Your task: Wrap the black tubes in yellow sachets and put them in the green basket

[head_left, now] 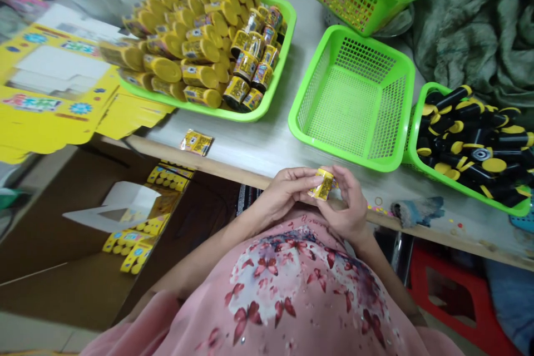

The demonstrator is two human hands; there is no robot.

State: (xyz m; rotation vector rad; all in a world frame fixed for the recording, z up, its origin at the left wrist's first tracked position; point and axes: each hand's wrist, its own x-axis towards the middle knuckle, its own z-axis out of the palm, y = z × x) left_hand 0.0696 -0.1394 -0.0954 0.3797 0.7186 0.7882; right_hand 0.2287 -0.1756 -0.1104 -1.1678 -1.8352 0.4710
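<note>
1. While a small yellow sachet [322,184] sits just above the tabletop [258,139] edge, the left hand [283,192] and right hand [344,200] both grip it closed between fingers and thumbs.
2. Ahead, a green tray [288,28] holds heaped yellow-capped bottles [200,50].
3. A green mesh basket [400,67] stands between it and a second green tray [459,183].
4. That tray holds black bottles [471,133] with yellow caps.

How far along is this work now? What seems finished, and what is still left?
Looks done: many yellow-labelled bottles lie in the green tray. In hand: the left hand and right hand hold a yellow sachet. Seemingly left: black bottles with yellow caps in a green basket, and flat yellow printed cartons.
</note>
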